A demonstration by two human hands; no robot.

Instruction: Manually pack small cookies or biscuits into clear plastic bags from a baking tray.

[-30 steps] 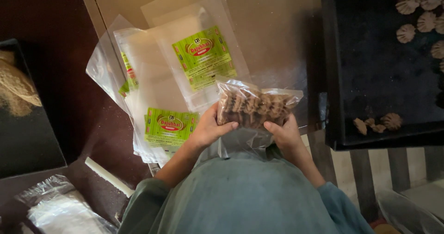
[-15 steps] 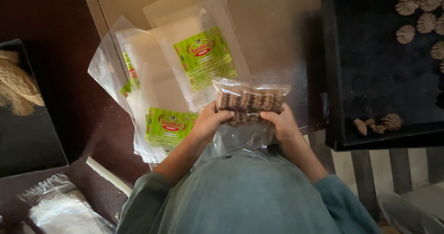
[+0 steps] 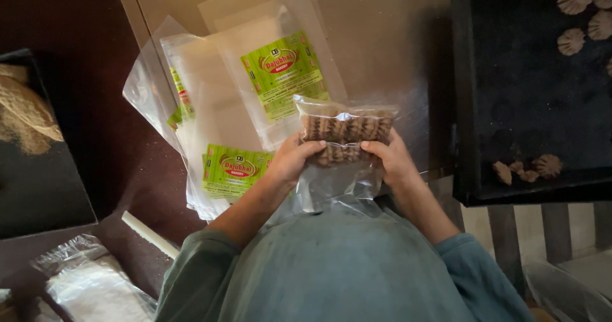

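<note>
Dull brown flat worktop (image 3: 382, 16) w/ dim light from above; dark reddish-brown surface (image 3: 83, 16) at left; pale slatted bench (image 3: 561, 233) lower right.

Bag (image 3: 344, 121): clear glossy crinkled plastic. Tray (image 3: 510, 93): matt black. Biscuits (image 3: 344, 129): ridged.

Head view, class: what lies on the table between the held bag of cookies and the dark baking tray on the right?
Nothing: between the bag of cookies and the dark baking tray, the head view shows only bare table.
</note>
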